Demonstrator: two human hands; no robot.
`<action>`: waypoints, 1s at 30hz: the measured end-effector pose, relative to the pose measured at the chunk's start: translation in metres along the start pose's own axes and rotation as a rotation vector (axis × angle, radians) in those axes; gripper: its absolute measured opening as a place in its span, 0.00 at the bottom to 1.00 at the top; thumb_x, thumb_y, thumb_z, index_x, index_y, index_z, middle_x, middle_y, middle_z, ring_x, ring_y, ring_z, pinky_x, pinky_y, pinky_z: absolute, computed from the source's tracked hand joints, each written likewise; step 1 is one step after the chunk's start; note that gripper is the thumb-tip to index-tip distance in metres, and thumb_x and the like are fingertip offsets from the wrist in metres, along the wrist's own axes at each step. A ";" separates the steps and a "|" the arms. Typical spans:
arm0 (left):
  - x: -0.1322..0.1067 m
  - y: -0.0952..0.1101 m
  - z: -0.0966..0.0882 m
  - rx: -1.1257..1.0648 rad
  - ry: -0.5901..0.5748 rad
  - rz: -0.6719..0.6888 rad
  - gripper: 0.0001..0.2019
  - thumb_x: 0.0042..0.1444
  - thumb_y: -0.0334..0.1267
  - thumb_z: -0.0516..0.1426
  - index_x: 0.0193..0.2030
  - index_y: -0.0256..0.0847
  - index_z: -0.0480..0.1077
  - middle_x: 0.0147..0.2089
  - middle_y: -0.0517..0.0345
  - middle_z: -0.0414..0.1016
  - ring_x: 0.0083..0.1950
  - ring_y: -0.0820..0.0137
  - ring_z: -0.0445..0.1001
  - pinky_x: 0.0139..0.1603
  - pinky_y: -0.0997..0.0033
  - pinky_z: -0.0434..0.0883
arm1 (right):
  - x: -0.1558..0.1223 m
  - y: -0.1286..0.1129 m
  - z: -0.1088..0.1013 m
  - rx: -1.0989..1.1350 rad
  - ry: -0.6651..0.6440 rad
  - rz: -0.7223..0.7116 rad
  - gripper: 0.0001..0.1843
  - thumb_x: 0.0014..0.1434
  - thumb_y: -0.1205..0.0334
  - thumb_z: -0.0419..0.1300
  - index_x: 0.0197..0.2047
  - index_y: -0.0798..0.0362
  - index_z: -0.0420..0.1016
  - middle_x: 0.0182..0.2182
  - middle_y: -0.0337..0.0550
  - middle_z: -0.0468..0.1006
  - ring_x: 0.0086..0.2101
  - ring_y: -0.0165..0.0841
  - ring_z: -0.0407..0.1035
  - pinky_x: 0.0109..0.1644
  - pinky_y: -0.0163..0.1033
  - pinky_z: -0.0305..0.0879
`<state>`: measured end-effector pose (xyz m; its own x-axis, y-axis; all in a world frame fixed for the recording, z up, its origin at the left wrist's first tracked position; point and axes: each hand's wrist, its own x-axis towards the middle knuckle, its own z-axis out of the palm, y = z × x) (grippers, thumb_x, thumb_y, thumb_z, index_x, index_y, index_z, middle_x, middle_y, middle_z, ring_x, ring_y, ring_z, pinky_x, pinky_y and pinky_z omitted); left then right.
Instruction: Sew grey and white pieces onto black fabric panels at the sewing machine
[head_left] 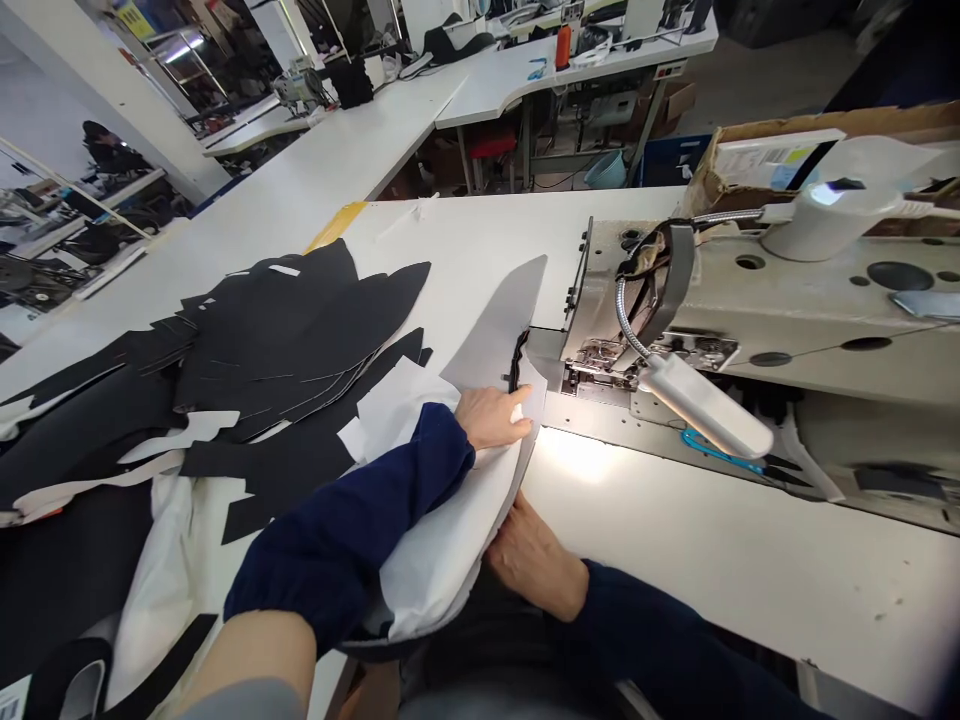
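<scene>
My left hand (493, 417) lies on a white fabric piece (450, 540), fingers stretched toward the sewing machine (750, 330); the index finger points at the piece's black trim (516, 362) near the needle area (600, 362). My right hand (529, 555) sits at the lower edge of the same white piece, near the table's front edge, with its fingers tucked under the cloth and hidden. A grey-white curved panel (502, 320) extends away from the machine behind my left hand.
A heap of black cut fabric pieces (285, 340) covers the table's left side, with white pieces (172, 540) mixed in. A gooseneck lamp (705, 405) shines on the machine bed. A cardboard box (780, 150) stands behind the machine. Other work tables (525, 70) lie beyond.
</scene>
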<state>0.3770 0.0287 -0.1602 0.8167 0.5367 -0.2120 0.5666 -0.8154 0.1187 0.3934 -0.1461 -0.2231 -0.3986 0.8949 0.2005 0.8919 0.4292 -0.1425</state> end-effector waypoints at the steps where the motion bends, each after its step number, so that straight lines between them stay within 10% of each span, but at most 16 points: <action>1: 0.000 0.000 -0.001 0.006 -0.002 -0.001 0.29 0.55 0.52 0.50 0.64 0.53 0.58 0.33 0.50 0.75 0.38 0.53 0.74 0.38 0.60 0.67 | 0.000 0.000 -0.001 0.000 -0.001 -0.003 0.16 0.61 0.66 0.52 0.27 0.53 0.78 0.33 0.48 0.78 0.43 0.42 0.66 0.54 0.57 0.57; 30: 0.023 0.041 -0.001 0.042 0.047 0.134 0.27 0.56 0.47 0.49 0.62 0.42 0.62 0.33 0.45 0.76 0.37 0.50 0.75 0.36 0.59 0.65 | -0.028 0.015 -0.015 -0.012 0.027 0.065 0.12 0.54 0.74 0.52 0.32 0.56 0.76 0.29 0.47 0.77 0.36 0.41 0.69 0.51 0.53 0.60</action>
<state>0.4191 0.0081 -0.1592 0.8897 0.4310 -0.1509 0.4477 -0.8883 0.1023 0.4213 -0.1661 -0.2167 -0.3337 0.9174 0.2169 0.9185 0.3682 -0.1442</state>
